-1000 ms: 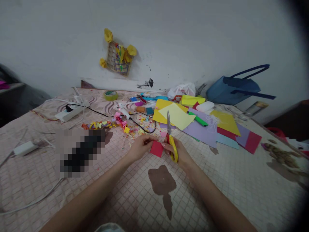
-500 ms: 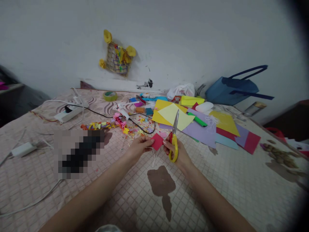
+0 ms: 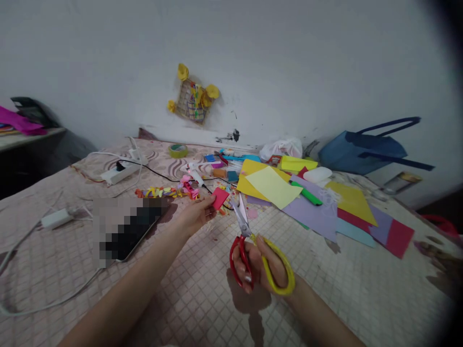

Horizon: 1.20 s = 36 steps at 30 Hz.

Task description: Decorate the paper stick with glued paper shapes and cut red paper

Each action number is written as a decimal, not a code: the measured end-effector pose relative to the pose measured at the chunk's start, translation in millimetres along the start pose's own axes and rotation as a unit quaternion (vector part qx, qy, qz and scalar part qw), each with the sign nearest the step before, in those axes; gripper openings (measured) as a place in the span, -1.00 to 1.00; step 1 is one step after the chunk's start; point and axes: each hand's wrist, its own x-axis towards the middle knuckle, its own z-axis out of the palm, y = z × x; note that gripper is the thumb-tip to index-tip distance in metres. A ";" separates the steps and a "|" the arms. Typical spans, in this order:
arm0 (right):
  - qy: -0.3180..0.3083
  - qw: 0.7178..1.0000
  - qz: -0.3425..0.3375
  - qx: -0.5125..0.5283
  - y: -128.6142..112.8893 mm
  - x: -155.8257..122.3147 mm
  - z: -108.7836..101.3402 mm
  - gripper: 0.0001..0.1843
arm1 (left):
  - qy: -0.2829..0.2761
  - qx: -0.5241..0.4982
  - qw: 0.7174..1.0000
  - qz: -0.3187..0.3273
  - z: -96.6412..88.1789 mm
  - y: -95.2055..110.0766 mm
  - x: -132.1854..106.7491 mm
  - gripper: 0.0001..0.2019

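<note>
My left hand [image 3: 193,214] pinches a small red paper square [image 3: 219,197] and holds it out over the patterned bedspread [image 3: 188,308], near a litter of paper scraps [image 3: 164,192]. My right hand [image 3: 260,267] is pulled back toward me with its fingers through the red and yellow handles of the scissors [image 3: 253,248]. The blades are parted and point up toward the red square without touching it.
Coloured paper sheets [image 3: 314,202], a green marker [image 3: 306,193], a glue gun [image 3: 195,174] with its black cord, a tape roll [image 3: 178,150], a power strip [image 3: 119,173] and a blue bag [image 3: 369,147] lie along the back. A phone [image 3: 126,231] lies at the left.
My hands have come apart. The right hand drew the scissors back toward me and the blades opened. The left hand carried the red square away to the left and farther out.
</note>
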 end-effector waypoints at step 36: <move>-0.010 0.997 0.062 0.045 4.0 -1.9 -2.8 -0.25 | -0.148 0.196 0.968 0.054 -5.6 -2.9 0.3 -0.72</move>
